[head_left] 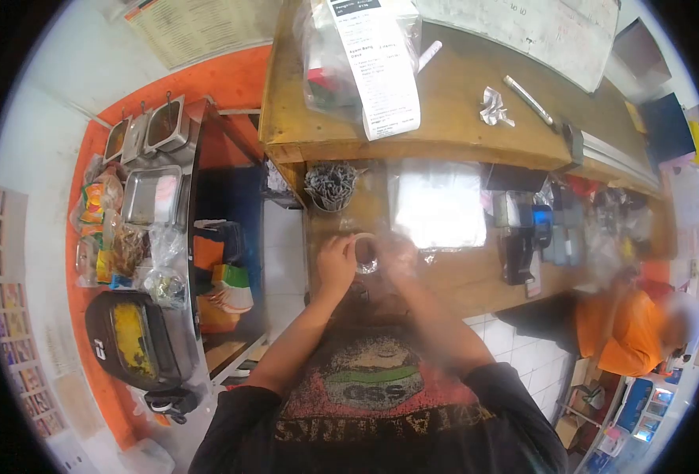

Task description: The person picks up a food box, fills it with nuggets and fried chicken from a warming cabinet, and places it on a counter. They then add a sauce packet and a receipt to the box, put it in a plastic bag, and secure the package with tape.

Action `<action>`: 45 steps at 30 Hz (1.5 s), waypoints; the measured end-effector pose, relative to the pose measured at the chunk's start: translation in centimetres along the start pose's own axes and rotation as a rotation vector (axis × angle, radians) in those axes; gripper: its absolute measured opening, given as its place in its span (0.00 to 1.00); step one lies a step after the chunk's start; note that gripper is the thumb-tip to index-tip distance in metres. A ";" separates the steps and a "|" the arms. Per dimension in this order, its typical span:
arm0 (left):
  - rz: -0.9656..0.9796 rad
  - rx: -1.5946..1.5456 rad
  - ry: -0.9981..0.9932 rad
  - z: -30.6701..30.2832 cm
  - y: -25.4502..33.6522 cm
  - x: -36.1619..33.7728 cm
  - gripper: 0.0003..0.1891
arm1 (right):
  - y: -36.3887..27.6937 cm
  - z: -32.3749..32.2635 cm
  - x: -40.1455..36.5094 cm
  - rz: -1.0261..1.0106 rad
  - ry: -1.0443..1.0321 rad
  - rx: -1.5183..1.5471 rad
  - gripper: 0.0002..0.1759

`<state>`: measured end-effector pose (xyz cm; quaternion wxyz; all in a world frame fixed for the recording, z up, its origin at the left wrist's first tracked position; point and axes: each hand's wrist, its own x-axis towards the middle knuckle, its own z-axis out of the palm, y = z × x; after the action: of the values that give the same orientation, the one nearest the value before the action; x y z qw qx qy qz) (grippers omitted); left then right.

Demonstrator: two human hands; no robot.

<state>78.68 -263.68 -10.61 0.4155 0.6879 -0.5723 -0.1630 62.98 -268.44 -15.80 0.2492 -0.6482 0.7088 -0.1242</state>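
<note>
Just above the lower wooden counter, my left hand (pixel 336 263) is closed around the left side of a roll of clear tape (pixel 366 265), seen as a ring with a pale core. On the roll's other side is my right hand (pixel 398 259), smeared by motion; its fingers cannot be made out, nor whether they touch the tape. Behind my hands lies a stack of clear plastic sheets or bags (pixel 440 207). A round container (pixel 331 189) filled with dark, thin items stands behind the left hand.
A wooden shelf (pixel 460 118) overhangs the counter, bearing a bagged bundle with a printed receipt (pixel 386 83), crumpled paper (pixel 495 109) and a marker (pixel 528 99). Steel trays (pixel 132 197) and food packets occupy the left counter. A person in an orange shirt (pixel 632 336) is at right.
</note>
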 end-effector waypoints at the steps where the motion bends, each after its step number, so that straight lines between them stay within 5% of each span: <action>1: -0.039 -0.041 0.008 0.2 -0.2 -0.1 0.07 | -2.5 -2.9 -0.7 0.152 -0.047 0.073 0.23; 2: -0.077 -0.081 0.013 0.5 -0.4 -0.2 0.06 | -3.9 -4.6 -1.1 0.306 -0.094 0.147 0.24; 5: -0.118 -0.095 0.026 0.2 0.5 -0.5 0.06 | -1.6 -3.0 -1.2 0.211 -0.062 0.099 0.22; 8: -0.065 0.039 0.101 0.6 1.1 -0.6 0.05 | -3.3 -4.2 -4.1 0.431 0.116 0.338 0.20; 11: -0.043 0.035 0.145 1.4 0.6 -1.0 0.03 | 6.6 6.3 -3.2 0.202 0.020 -0.006 0.16; 14: -0.165 -0.022 0.090 0.9 0.5 -1.5 0.03 | 4.1 2.6 -4.5 0.799 -0.216 0.908 0.11; 18: -0.255 -0.070 0.060 -1.0 1.3 -0.8 0.06 | 4.6 0.3 -2.9 0.778 -0.160 0.999 0.10; 20: 0.112 0.174 0.092 -2.6 3.4 0.4 0.08 | 3.5 -2.7 -3.1 0.838 -0.033 1.062 0.12; 21: 0.297 0.293 0.109 -2.9 4.0 0.8 0.09 | 3.0 -3.6 -3.3 0.674 0.007 0.942 0.15; 24: 0.219 0.106 -0.217 0.3 3.3 0.6 0.12 | 1.3 -5.8 -3.8 0.190 0.116 0.561 0.21; 26: -0.002 0.210 -0.338 2.0 4.5 1.5 0.16 | 0.1 -6.6 -3.9 -0.123 0.181 0.296 0.26; 28: -0.265 0.328 -0.477 2.9 5.9 2.6 0.18 | -2.1 -6.7 -3.8 -0.122 -0.061 0.153 0.30; 30: -0.219 0.266 -0.421 4.6 3.7 2.1 0.19 | -3.4 -7.8 -4.1 -0.097 -0.289 0.313 0.32; 34: -0.102 0.069 -0.441 1.3 2.7 1.9 0.16 | -2.8 -7.9 -4.9 -0.184 -0.166 0.304 0.40; 37: -0.207 -0.147 -0.637 -2.6 2.8 1.4 0.15 | -3.5 -10.1 -5.0 -0.560 -0.005 0.056 0.43; 40: -0.365 -0.254 -0.800 -3.4 1.8 0.6 0.16 | -4.4 -10.7 -5.1 -0.653 -0.154 -0.079 0.45; 45: -0.571 -0.453 -0.565 -1.0 -1.9 -3.1 0.15 | -5.4 -9.2 -4.9 -0.498 -0.366 -0.258 0.45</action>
<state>79.74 -260.45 -12.20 0.3216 0.6385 -0.4007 -0.5730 63.05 -265.71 -4.35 0.2503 -0.8392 0.4819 0.0282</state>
